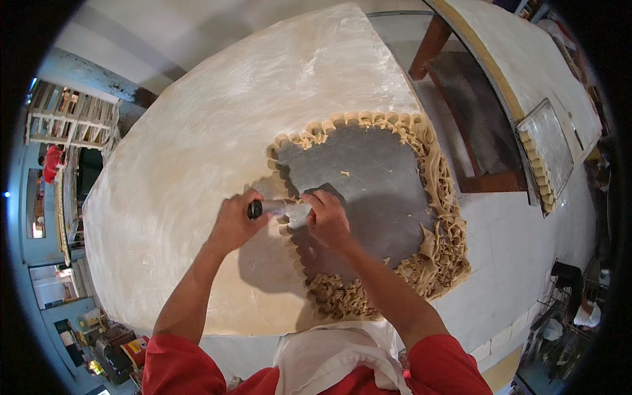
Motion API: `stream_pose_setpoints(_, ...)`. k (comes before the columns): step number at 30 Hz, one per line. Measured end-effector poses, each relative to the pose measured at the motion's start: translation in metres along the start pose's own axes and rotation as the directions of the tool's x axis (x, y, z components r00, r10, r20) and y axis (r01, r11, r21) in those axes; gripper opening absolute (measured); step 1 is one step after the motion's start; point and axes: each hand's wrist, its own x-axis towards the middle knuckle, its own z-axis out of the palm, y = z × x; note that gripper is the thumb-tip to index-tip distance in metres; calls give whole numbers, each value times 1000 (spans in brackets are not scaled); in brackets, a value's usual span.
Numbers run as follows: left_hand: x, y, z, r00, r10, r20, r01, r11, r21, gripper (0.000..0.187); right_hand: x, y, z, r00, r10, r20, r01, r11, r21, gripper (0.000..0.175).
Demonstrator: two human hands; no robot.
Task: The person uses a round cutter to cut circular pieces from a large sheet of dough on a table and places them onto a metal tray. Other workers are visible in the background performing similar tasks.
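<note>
My left hand [239, 219] grips a short cylindrical tool [271, 207] with a black end, lying level over the edge of a dark metal tray [375, 168]. Beside it, my right hand [327, 217] holds a flat pale metal piece [297, 216], perhaps a scraper, against the tool's other end. Small rounded pieces of tan dough [345, 117] line the tray's far and left edges. Loose, ruffled dough [447, 232] is heaped along its right edge and near corner. A few dough scraps lie on the tray's bare middle.
The tray rests on a large pale worktable [197, 163] with whitish smears. At the right, a second table holds a metal tray [552, 143] with a row of dough pieces. A wooden frame [493, 183] stands between the tables. Another person in red [53, 163] is far left; racks stand behind.
</note>
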Motion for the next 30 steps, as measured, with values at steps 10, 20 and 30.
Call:
stream_pose_setpoints(10, 51, 15, 0, 997, -44, 70, 31, 984, 174, 37, 3, 2, -5, 993, 63, 100, -63, 998, -2, 43)
stream_pose_setpoints(20, 56, 21, 31, 988, -91, 121, 76, 989, 127, 31, 40, 11, 2, 765, -69, 641, 84, 996, 7, 38)
stream_pose_setpoints(30, -59, 39, 97, 999, 40, 27, -17, 816, -578, 37, -145, -29, -93, 884, 182, 430, -370, 834, 409, 53)
